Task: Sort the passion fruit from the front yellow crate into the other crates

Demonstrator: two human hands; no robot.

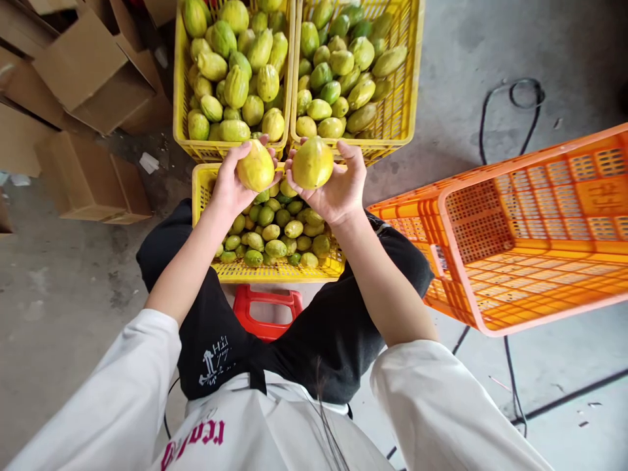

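Note:
My left hand (231, 185) is closed around a yellow papaya (256, 167), thumb on its near side. In my right hand (345, 188) another yellow papaya (313, 165) rests on the palm, with the fingers curled about it. Both fruits are held side by side, slightly apart, above the far edge of a small yellow crate (275, 273). Inside that crate lie many green-yellow papayas (275, 248), smaller to the eye and lower down. Some of the fingers are hidden behind the fruits.
Beyond my hands stand two yellow crates, the left crate (180, 111) and the right crate (409, 98), both full of papayas. An orange crate (461, 261) leans at the right. Cardboard boxes (91, 173) pile up at left. A red stool (240, 307) shows between my legs; a black cable (483, 124) lies on the floor.

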